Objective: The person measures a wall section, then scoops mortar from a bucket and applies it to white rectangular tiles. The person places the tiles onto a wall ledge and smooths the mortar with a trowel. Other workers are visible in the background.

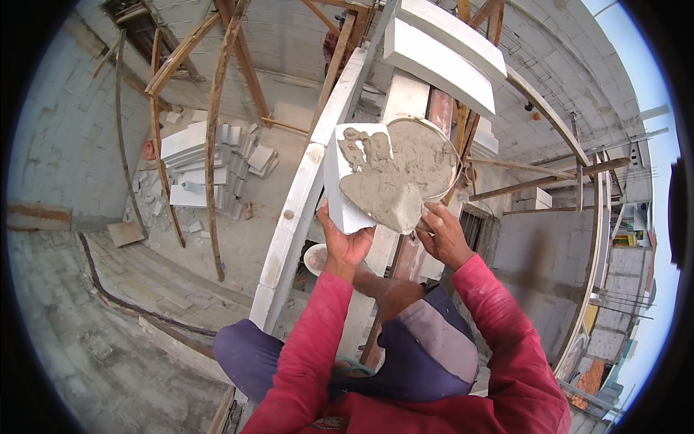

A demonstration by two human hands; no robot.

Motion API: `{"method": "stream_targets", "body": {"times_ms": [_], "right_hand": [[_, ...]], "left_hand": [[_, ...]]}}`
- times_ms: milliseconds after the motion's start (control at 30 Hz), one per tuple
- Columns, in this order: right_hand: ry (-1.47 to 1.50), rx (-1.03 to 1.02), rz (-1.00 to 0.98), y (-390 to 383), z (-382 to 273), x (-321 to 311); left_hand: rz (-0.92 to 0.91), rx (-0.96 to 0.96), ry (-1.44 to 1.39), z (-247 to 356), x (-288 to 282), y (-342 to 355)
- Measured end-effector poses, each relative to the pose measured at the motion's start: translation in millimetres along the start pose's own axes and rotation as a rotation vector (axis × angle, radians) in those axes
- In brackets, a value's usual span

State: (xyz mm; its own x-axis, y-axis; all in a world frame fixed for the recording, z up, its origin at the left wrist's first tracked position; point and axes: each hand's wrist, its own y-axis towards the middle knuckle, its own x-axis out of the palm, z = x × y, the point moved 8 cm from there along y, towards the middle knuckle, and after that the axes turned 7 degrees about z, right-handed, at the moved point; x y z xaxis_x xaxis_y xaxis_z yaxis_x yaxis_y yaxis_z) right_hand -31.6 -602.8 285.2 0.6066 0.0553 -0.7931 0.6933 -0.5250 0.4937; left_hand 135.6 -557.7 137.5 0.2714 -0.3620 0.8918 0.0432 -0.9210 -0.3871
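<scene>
My left hand [347, 244] is closed on the lower end of a white lightweight block [333, 181], its fingers partly hidden. Ridges of wet grey mortar [376, 148] lie on the block's upper face. A trowel [383, 202], its blade coated in mortar, is in my right hand [447, 239] and crosses the block's face. Just beyond that hand stands a round bucket [457, 160] full of grey mortar, close against the block.
A narrow wall of white blocks [289, 217] runs along my left. More long white blocks [441, 61] lie ahead on the planks. Wooden poles [215, 145] rise from the lower floor, near a block stack [195, 155]. A pale round container [316, 258] sits below my left hand.
</scene>
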Motion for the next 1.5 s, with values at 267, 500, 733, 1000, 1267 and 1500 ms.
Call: {"method": "stream_targets", "body": {"times_ms": [267, 500, 733, 1000, 1267, 1500], "right_hand": [[-0.028, 0.360, -0.072, -25.0, 27.3, -34.5], [-0.112, 0.059, -0.129, 32.9, -6.0, -37.5], [-0.088, 0.015, -0.150, 65.8, 3.0, -31.6], [0.000, 0.130, -0.177, 16.0, -32.5, -0.3], [-0.055, 0.525, -0.142, -47.6, 23.5, -51.8], [0.155, 1.057, -0.675, 3.5, 116.3, -29.3]], "left_hand": [[-0.015, 0.039, 0.034, 31.4, -7.6, 4.0], [0.074, -0.131, -0.123, 13.6, -32.3, 1.1], [-0.076, -0.442, -0.320, -8.9, -22.9, -25.1], [-0.035, -0.235, -0.343, 0.3, -32.1, -13.5], [-0.029, 0.126, -0.108, 59.8, -48.5, -4.5], [0.103, 0.342, 0.195, 92.0, -47.8, -24.1]]}}
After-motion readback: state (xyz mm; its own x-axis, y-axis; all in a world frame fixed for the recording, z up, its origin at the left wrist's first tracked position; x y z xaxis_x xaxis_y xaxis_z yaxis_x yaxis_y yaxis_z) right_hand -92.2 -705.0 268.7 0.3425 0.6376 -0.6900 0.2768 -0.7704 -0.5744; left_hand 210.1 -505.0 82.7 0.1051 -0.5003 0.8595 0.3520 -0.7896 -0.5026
